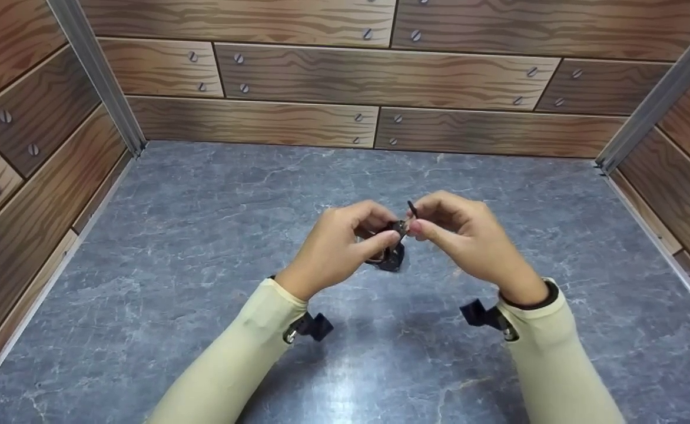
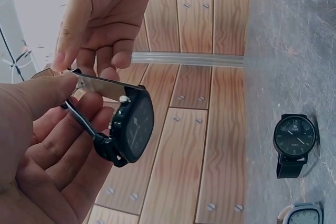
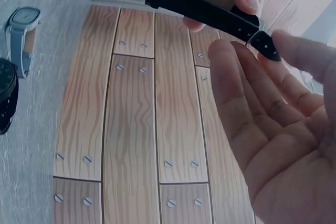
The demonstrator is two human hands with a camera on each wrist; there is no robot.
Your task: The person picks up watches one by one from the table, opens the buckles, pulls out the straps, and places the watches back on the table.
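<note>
Both hands hold a black wristwatch (image 2: 140, 124) with a squarish dark face, raised in front of the body. My left hand (image 1: 342, 247) pinches its strap between thumb and fingers, and the watch case hangs beyond those fingers in the left wrist view. My right hand (image 1: 468, 235) pinches the pointed strap tip (image 3: 266, 46) between thumb and forefinger; its other fingers are loosely bent. The strap (image 3: 215, 18) is black outside and tan on its inner face. In the head view the fingers cover much of the watch.
On the grey marbled table (image 1: 203, 200) lie a round black watch (image 2: 295, 137) and a lighter watch with a squarish face (image 3: 25, 17), both seen in the wrist views. Wood-plank panels (image 1: 321, 73) with metal corner posts (image 1: 100, 65) enclose the back and sides.
</note>
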